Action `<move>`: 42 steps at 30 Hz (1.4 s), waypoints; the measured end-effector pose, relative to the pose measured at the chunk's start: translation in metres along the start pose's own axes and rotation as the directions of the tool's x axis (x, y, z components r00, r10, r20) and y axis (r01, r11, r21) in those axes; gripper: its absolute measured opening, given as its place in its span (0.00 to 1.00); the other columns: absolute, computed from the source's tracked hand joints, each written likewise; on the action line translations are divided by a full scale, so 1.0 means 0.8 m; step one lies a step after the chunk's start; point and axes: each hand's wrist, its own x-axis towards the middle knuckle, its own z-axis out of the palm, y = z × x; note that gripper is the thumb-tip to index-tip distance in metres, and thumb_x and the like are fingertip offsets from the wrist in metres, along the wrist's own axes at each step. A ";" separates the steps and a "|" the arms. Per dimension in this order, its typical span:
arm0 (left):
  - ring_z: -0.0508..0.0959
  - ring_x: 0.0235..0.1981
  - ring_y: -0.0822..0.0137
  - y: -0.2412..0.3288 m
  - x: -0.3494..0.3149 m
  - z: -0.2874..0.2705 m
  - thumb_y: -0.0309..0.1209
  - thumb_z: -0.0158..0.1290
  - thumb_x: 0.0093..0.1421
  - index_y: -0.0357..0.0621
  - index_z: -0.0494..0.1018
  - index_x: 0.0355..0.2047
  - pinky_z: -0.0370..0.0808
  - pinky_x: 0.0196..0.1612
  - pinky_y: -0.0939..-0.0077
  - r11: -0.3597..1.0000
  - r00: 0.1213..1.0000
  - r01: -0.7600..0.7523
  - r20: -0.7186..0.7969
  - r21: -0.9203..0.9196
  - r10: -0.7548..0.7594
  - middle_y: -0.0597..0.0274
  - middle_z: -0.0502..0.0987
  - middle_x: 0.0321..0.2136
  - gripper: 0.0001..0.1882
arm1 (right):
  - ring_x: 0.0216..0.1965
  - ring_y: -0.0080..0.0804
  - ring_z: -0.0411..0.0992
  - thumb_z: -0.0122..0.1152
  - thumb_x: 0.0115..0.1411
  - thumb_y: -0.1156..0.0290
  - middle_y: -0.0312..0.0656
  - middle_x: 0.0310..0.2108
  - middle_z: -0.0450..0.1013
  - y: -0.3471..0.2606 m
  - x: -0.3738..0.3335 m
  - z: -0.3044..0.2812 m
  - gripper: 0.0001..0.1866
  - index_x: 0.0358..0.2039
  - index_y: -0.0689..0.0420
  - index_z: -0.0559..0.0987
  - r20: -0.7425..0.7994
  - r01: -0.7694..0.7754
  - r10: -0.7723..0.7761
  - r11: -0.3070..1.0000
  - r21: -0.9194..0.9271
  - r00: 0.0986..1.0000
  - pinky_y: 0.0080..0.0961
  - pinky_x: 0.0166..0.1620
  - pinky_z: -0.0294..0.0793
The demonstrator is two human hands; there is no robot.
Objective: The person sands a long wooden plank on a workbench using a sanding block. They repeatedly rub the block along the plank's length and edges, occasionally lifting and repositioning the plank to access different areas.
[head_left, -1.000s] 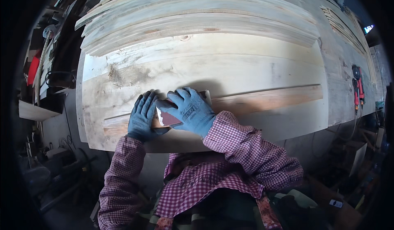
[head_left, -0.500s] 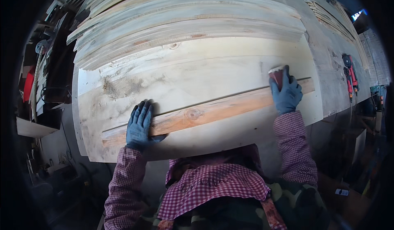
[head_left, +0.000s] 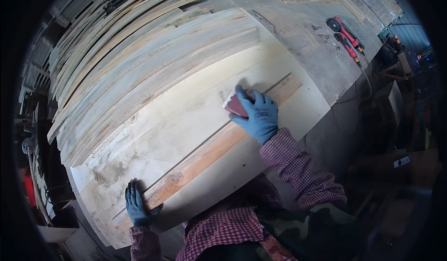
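Both hands wear blue gloves. Farthest left, the left hand [head_left: 138, 206] lies flat and spread on the near end of a reddish plank [head_left: 205, 156], gripping nothing, just pinning it down, much as it did 0.5 s ago. That plank runs diagonally across a wide pale board [head_left: 186, 121], with a stack of thin slats [head_left: 130, 61] fanned out beyond. Further right, the right hand [head_left: 259, 116] is curled over a dark red sanding block [head_left: 234, 105], pressing it onto the plank; 0.5 s ago it sat at the plank's far right end, so it has drawn back toward the middle, which suggests another sanding pass along the grain. At far right, a red power tool [head_left: 345, 34] lies on the bench [head_left: 321, 61].
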 end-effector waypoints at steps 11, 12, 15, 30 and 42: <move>0.60 0.68 0.41 0.008 0.016 -0.001 0.48 0.67 0.39 0.40 0.55 0.69 0.58 0.69 0.46 0.998 0.998 -0.063 -0.015 0.024 0.064 0.44 0.60 0.68 0.58 | 0.50 0.48 0.67 0.64 0.54 0.36 0.49 0.50 0.67 0.121 0.054 -0.014 0.46 0.70 0.35 0.61 -0.050 -0.503 0.507 0.829 -0.244 0.861 0.51 0.52 0.68; 0.60 0.68 0.41 0.010 0.019 -0.002 0.47 0.67 0.39 0.39 0.55 0.69 0.58 0.69 0.46 0.997 0.998 -0.068 -0.007 0.025 0.069 0.44 0.60 0.68 0.58 | 0.47 0.46 0.67 0.67 0.52 0.39 0.48 0.48 0.67 0.075 0.031 0.001 0.46 0.69 0.37 0.62 -0.112 -0.334 0.317 0.921 -0.201 0.942 0.50 0.47 0.68; 0.60 0.68 0.42 0.006 0.011 0.001 0.50 0.67 0.41 0.39 0.55 0.69 0.58 0.69 0.46 0.995 0.997 -0.079 0.001 0.068 0.079 0.45 0.60 0.68 0.58 | 0.48 0.44 0.65 0.66 0.54 0.42 0.48 0.53 0.65 -0.116 -0.031 0.002 0.45 0.70 0.41 0.62 0.095 0.111 -0.112 0.994 0.011 0.989 0.46 0.50 0.67; 0.60 0.69 0.42 -0.001 0.007 0.007 0.49 0.66 0.41 0.39 0.53 0.70 0.55 0.70 0.45 0.990 0.995 -0.104 0.008 0.096 0.104 0.45 0.60 0.68 0.59 | 0.52 0.49 0.69 0.62 0.55 0.36 0.50 0.52 0.69 0.235 0.083 -0.033 0.44 0.70 0.35 0.62 -0.099 -0.664 0.668 0.691 -0.285 0.738 0.50 0.51 0.69; 0.60 0.69 0.43 0.004 0.011 -0.003 0.48 0.66 0.42 0.39 0.55 0.69 0.57 0.69 0.45 0.991 0.995 -0.102 0.019 0.085 0.101 0.45 0.60 0.68 0.57 | 0.50 0.42 0.67 0.65 0.55 0.40 0.48 0.55 0.67 -0.140 -0.069 -0.005 0.44 0.70 0.36 0.63 0.085 0.432 -0.439 0.897 0.089 0.894 0.42 0.51 0.69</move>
